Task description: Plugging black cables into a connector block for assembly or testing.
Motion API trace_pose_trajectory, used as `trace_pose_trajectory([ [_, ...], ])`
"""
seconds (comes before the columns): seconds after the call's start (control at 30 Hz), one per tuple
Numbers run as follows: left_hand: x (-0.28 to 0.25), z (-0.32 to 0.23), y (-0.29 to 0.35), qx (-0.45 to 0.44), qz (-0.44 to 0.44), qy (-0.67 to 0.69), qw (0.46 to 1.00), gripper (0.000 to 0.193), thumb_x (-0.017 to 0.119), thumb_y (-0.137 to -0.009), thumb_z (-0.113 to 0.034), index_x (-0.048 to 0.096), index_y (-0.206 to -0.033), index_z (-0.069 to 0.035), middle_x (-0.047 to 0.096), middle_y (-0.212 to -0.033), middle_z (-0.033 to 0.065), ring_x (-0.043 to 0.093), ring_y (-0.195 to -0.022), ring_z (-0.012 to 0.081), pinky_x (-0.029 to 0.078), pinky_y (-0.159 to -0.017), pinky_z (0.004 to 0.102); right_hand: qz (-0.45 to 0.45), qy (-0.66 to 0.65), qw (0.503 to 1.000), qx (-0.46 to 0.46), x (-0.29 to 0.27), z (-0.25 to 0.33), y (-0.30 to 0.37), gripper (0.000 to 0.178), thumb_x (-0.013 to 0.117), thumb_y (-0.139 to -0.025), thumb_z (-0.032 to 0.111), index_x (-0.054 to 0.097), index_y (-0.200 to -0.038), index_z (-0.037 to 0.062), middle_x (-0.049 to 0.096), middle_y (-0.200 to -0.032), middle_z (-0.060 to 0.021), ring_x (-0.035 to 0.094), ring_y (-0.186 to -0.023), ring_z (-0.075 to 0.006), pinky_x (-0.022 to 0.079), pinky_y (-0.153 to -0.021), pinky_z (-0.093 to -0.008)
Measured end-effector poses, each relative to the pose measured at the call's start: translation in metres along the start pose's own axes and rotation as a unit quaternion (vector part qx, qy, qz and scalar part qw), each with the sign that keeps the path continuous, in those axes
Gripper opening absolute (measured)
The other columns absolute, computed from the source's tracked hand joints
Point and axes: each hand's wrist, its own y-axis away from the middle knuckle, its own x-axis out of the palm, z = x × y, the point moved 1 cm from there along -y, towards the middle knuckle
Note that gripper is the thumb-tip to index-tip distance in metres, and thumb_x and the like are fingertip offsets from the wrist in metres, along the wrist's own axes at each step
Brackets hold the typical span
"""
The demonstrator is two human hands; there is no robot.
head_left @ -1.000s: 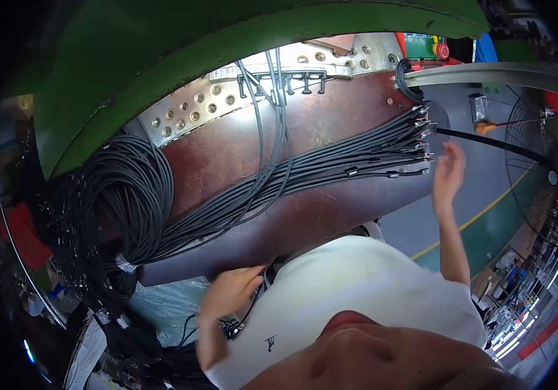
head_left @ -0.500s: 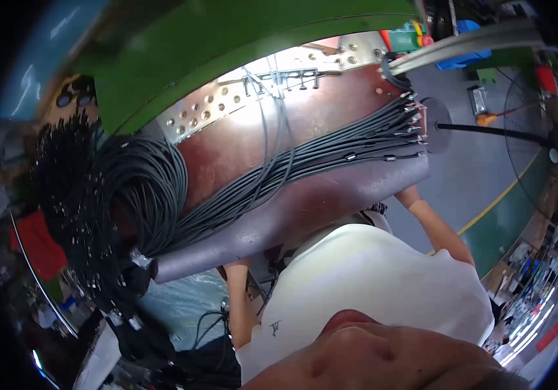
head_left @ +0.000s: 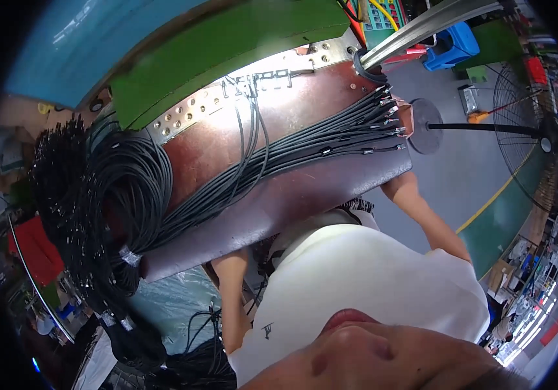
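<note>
My left hand (head_left: 230, 262) reaches under the near edge of the dark red worktop (head_left: 318, 188); its fingers are hidden below. Beneath the worktop's right end is my right hand (head_left: 400, 186), with its fingers also out of sight. Across the worktop lies a long bundle of black cables (head_left: 279, 151), their connector ends fanned at the right. At the left the cables run into a thick coil (head_left: 155, 175), bound by a silvery tie (head_left: 129, 255). A few cables run up to a small slotted fixture (head_left: 269, 80) under a bright light.
A green panel (head_left: 240, 58) overhangs the back of the worktop, above a perforated metal strip (head_left: 188, 115). Many dark cables (head_left: 77, 214) hang at the left. On the right stand a fan (head_left: 545, 140), a blue stool (head_left: 451, 47) and a metal pole (head_left: 422, 36).
The view has shifted, so the worktop and cables appear farther left and more of the right-hand side shows. Both hands stay at the worktop's near edge, with slightly more of them visible.
</note>
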Motion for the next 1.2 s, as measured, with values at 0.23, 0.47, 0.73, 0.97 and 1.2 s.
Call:
trace_pose_trajectory([
  [0.23, -0.094, -0.114, -0.062, 0.313, 0.214, 0.412, 0.829, 0.038, 0.062, -0.083, -0.015, 0.055, -0.118, 0.000, 0.058, -0.119, 0.0181, 0.056, -0.110, 0.0334, 0.044, -0.094, 0.0393, 0.045, -0.276, 0.866, -0.414, -0.122, 0.097, -0.064, 0.013, 0.064, -0.082, 0.017, 0.064, -0.090, 0.0063, 0.066, -0.095, -0.0091, 0.064, -0.082, -0.0288, 0.051, -0.069, -0.0367],
  [0.47, -0.067, -0.165, -0.118, 0.289, -0.088, 0.075, 0.950, 0.084, 0.072, -0.070, -0.041, 0.039, -0.133, 0.002, 0.038, -0.138, 0.0202, 0.038, -0.126, 0.0353, 0.035, -0.101, 0.0451, -0.289, 0.016, 0.815, -0.502, -0.092, 0.132, -0.170, 0.033, 0.066, -0.078, 0.027, 0.061, -0.105, 0.0095, 0.063, -0.102, -0.0067, 0.057, -0.099, -0.0254, 0.046, -0.086, -0.0364],
  [0.73, -0.087, -0.059, -0.105, 0.217, -0.113, -0.075, 0.967, 0.036, 0.067, -0.078, -0.023, 0.060, -0.110, -0.008, 0.058, -0.108, 0.0066, 0.056, -0.094, 0.0240, 0.046, -0.078, 0.0364, -0.391, -0.324, 0.860, -0.037, -0.063, -0.050, -0.077, 0.026, 0.061, -0.083, 0.007, 0.062, -0.108, 0.0052, 0.063, -0.097, -0.0094, 0.060, -0.093, -0.0285, 0.049, -0.081, -0.0358],
  [0.97, -0.116, -0.056, -0.110, 0.142, -0.137, 0.230, 0.953, 0.018, 0.062, -0.084, -0.006, 0.066, -0.102, -0.004, 0.069, -0.086, 0.0099, 0.067, -0.074, 0.0212, 0.050, -0.067, 0.0279, -0.314, -0.091, 0.897, -0.298, -0.043, 0.007, 0.002, 0.029, 0.065, -0.072, 0.004, 0.064, -0.099, 0.0122, 0.060, -0.102, -0.0055, 0.059, -0.087, -0.0225, 0.047, -0.070, -0.0349],
  [1.2, -0.119, -0.130, -0.160, 0.271, 0.256, 0.266, 0.889, 0.043, 0.066, -0.083, -0.020, 0.054, -0.117, 0.003, 0.065, -0.089, 0.0096, 0.059, -0.076, 0.0113, 0.048, -0.068, 0.0263, -0.254, -0.121, 0.915, -0.290, -0.052, 0.060, -0.011, 0.035, 0.065, -0.064, 0.004, 0.063, -0.098, 0.0134, 0.056, -0.094, -0.0025, 0.055, -0.082, -0.0219, 0.044, -0.069, -0.0335],
])
